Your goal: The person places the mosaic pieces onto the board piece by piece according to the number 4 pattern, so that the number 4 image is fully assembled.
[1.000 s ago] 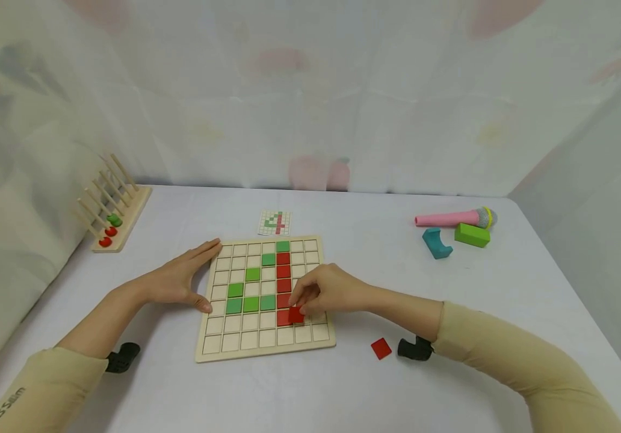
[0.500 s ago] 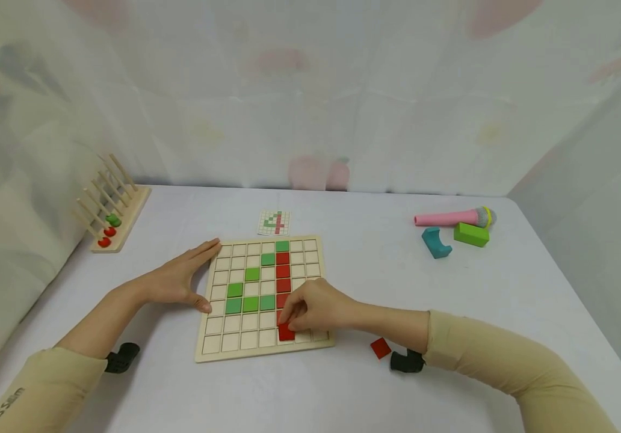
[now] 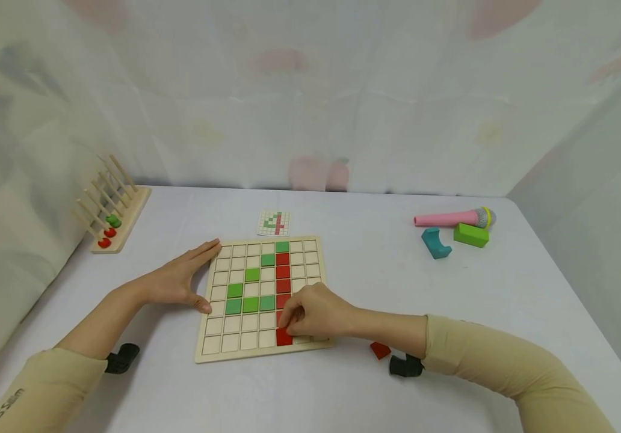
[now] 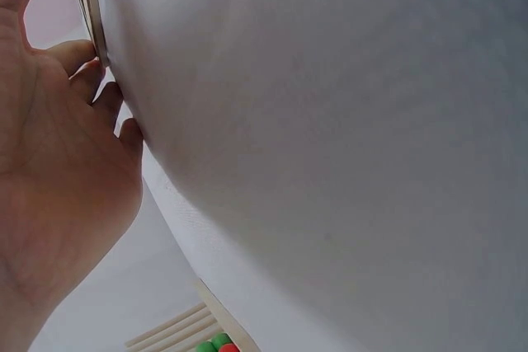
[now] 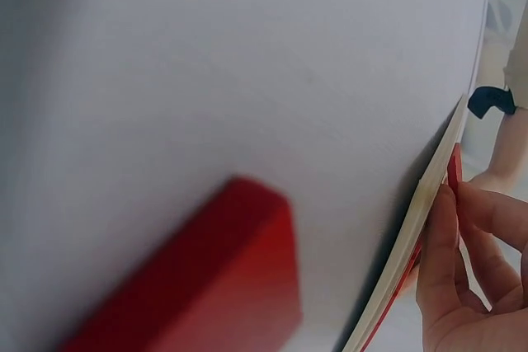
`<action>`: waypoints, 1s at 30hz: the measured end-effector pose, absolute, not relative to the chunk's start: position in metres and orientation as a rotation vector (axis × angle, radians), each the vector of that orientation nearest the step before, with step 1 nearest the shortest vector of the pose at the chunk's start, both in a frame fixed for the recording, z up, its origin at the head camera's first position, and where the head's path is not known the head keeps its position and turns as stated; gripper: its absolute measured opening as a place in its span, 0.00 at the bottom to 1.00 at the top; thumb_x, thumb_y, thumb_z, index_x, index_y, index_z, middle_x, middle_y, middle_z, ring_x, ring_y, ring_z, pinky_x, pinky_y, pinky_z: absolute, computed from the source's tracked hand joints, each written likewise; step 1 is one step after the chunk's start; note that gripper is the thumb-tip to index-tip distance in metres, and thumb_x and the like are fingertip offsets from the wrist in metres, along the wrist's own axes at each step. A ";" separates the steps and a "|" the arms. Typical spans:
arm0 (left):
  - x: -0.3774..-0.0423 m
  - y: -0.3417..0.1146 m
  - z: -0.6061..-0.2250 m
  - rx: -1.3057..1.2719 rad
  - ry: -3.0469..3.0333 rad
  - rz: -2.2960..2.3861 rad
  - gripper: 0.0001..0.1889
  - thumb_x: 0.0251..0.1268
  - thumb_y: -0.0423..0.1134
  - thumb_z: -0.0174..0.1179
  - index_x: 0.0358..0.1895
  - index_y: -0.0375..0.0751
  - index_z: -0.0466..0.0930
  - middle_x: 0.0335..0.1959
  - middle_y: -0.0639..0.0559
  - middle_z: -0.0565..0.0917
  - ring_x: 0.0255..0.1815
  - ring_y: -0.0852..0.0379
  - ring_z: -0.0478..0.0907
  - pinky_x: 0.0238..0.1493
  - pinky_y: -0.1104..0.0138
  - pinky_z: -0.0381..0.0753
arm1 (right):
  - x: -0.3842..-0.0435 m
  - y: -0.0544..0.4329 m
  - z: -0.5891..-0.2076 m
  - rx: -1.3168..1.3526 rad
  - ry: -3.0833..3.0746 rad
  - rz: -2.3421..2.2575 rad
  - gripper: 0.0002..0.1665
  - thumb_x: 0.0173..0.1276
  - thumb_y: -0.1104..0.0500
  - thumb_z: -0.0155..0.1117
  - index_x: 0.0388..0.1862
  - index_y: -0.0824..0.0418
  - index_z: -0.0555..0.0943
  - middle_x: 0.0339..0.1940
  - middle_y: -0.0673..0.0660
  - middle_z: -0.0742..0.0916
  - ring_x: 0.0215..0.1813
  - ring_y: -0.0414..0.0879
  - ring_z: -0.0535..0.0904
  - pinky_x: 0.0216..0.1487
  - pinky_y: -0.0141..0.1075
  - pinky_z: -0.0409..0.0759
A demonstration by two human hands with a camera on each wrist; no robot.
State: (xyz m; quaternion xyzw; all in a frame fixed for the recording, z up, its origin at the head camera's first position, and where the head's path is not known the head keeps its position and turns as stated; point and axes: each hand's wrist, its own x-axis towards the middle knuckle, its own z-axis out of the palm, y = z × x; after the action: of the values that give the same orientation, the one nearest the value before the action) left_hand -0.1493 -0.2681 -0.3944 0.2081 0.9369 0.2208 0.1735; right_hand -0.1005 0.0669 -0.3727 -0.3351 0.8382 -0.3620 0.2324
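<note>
A wooden grid board (image 3: 318, 258) lies on the table, with green tiles (image 3: 251, 305) in a slanting line and a row, and a column of red tiles (image 3: 283, 272). My left hand (image 3: 177, 276) rests along the board's left edge, thumb and fingers spread. My right hand (image 3: 318, 311) pinches a red tile (image 3: 284, 338) at the bottom row, below the red column. In the right wrist view that red tile (image 5: 454, 164) stands at the fingertips against the board; its far side is hidden. Another loose red tile (image 3: 380, 350) lies beneath my right forearm.
Behind the board lies a small pattern card (image 3: 274, 223). A peg stand (image 3: 136, 207) with red and green beads is at the left. At the back right are a pink toy microphone (image 3: 451, 218), a green block (image 3: 471, 235) and a teal curved block (image 3: 436, 243).
My right hand has moved toward me and slightly left, bringing the red tile to the bottom square of the red column. The left hand and the board stay in place.
</note>
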 end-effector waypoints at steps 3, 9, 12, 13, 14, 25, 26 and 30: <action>-0.149 -0.268 -0.394 0.591 2.657 0.626 0.73 0.31 0.68 0.76 0.80 0.37 0.43 0.83 0.41 0.43 0.82 0.32 0.41 0.75 0.33 0.48 | -0.100 0.066 -0.373 -0.930 2.317 -0.983 0.08 0.59 0.68 0.68 0.30 0.56 0.89 0.27 0.48 0.90 0.27 0.29 0.78 0.34 0.22 0.79; -0.149 -0.268 -0.394 0.589 2.661 0.621 0.73 0.31 0.68 0.76 0.80 0.37 0.43 0.83 0.41 0.43 0.82 0.32 0.41 0.75 0.34 0.48 | -0.100 0.066 -0.372 -0.940 2.327 -0.970 0.06 0.60 0.66 0.69 0.31 0.56 0.89 0.26 0.47 0.90 0.26 0.28 0.78 0.34 0.22 0.78; -0.149 -0.268 -0.394 0.586 2.663 0.616 0.73 0.31 0.68 0.76 0.80 0.38 0.43 0.83 0.41 0.43 0.82 0.32 0.41 0.75 0.34 0.48 | -0.100 0.067 -0.372 -0.936 2.322 -0.978 0.05 0.60 0.65 0.70 0.31 0.55 0.89 0.26 0.46 0.89 0.26 0.29 0.78 0.33 0.22 0.78; -0.149 -0.268 -0.394 0.584 2.663 0.615 0.73 0.31 0.68 0.76 0.80 0.38 0.43 0.83 0.41 0.43 0.82 0.32 0.41 0.75 0.34 0.48 | -0.101 0.068 -0.372 -0.932 2.321 -0.981 0.05 0.60 0.64 0.70 0.31 0.55 0.89 0.25 0.46 0.89 0.26 0.29 0.78 0.33 0.23 0.78; -0.149 -0.268 -0.394 0.583 2.664 0.612 0.73 0.31 0.68 0.76 0.80 0.38 0.43 0.83 0.41 0.43 0.82 0.32 0.41 0.75 0.34 0.48 | -0.101 0.070 -0.371 -0.927 2.323 -0.983 0.04 0.60 0.64 0.70 0.31 0.54 0.88 0.25 0.45 0.89 0.26 0.29 0.78 0.33 0.23 0.78; -0.149 -0.268 -0.395 0.587 2.663 0.624 0.73 0.31 0.67 0.77 0.80 0.39 0.44 0.83 0.41 0.43 0.82 0.32 0.41 0.75 0.33 0.48 | -0.111 0.099 -0.368 -0.915 2.367 -0.972 0.04 0.61 0.60 0.71 0.29 0.50 0.87 0.27 0.42 0.86 0.31 0.33 0.78 0.36 0.26 0.80; -0.149 -0.267 -0.394 0.592 2.663 0.629 0.73 0.31 0.67 0.77 0.80 0.38 0.44 0.83 0.41 0.44 0.82 0.32 0.41 0.75 0.33 0.48 | -0.112 0.103 -0.369 -0.913 2.367 -0.972 0.04 0.61 0.60 0.70 0.29 0.49 0.87 0.27 0.42 0.86 0.31 0.33 0.78 0.36 0.26 0.80; -0.149 -0.267 -0.394 0.588 2.661 0.637 0.73 0.31 0.67 0.77 0.80 0.38 0.44 0.83 0.41 0.44 0.82 0.32 0.41 0.75 0.33 0.48 | -0.116 0.119 -0.371 -0.903 2.352 -0.971 0.05 0.60 0.62 0.69 0.31 0.50 0.87 0.27 0.43 0.86 0.30 0.34 0.78 0.35 0.27 0.81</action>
State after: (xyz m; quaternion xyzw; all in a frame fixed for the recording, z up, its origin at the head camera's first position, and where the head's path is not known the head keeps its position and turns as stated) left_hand -0.1494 -0.2670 -0.3943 0.2070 0.9368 0.2244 0.1707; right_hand -0.1161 0.1192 -0.3706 -0.3264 0.8500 -0.3510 0.2187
